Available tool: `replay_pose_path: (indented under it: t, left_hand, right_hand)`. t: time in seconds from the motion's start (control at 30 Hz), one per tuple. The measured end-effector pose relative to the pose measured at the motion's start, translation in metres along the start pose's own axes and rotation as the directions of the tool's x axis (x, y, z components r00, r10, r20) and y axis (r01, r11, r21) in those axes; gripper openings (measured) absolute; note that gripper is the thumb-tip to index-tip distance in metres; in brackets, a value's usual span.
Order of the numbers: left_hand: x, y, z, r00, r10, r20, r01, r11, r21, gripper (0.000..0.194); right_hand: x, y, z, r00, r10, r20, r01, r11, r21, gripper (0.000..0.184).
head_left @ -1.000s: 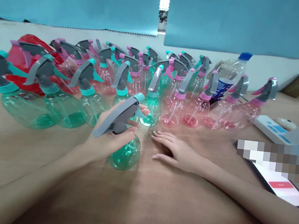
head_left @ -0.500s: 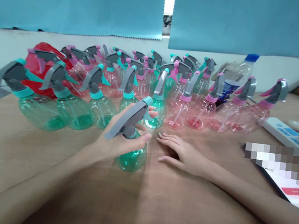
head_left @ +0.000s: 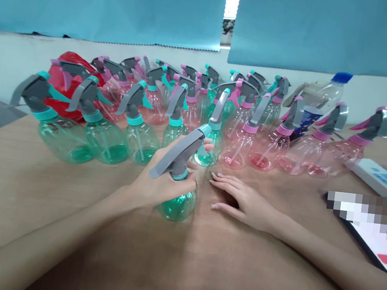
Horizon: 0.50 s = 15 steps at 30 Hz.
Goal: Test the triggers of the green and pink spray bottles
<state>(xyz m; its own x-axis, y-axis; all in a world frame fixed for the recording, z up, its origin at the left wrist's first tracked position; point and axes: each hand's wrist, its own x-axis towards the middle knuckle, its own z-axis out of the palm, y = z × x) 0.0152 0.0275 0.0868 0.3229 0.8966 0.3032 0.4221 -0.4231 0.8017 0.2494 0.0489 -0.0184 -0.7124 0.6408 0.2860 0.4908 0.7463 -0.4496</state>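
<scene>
Your left hand (head_left: 159, 183) curls round the neck of the green spray bottle (head_left: 178, 205) on the tabletop (head_left: 165, 272), seemingly steadying it; your right hand (head_left: 244, 204) lies empty, loosely spread; shifting the bottle calls for a firm grip

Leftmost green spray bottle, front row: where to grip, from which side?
I'd grip the leftmost bottle at its turquoise collar, from its near left. The collar is narrow between rounded body and spray head. Another green bottle stands close on the right, red plastic behind; the near-left side looks unobstructed. The left hand holds a different bottle.
</scene>
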Motion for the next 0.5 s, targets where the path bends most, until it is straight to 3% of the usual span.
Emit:
replay_pose_path:
  t: [0.17, 0.5]
  left_hand:
    - [0.0002, 0.0032, 0.0001, 1.0, -0.014, 0.0, 0.014, 1.0, -0.006, 0.05]
    - [0.0003, 0.0021, -0.0018, 0.993, 0.116, -0.01, -0.115, 0.993, 0.038, 0.039]
  right_hand:
    - [-0.0003, 0.0008, 0.0006, 1.0, 0.0, 0.006, 0.0, 1.0, 0.005, 0.055]
    - [-0.0007, 0.0007, 0.0014, 1.0, 0.006, 0.004, -0.006, 1.0, -0.006, 0.054]
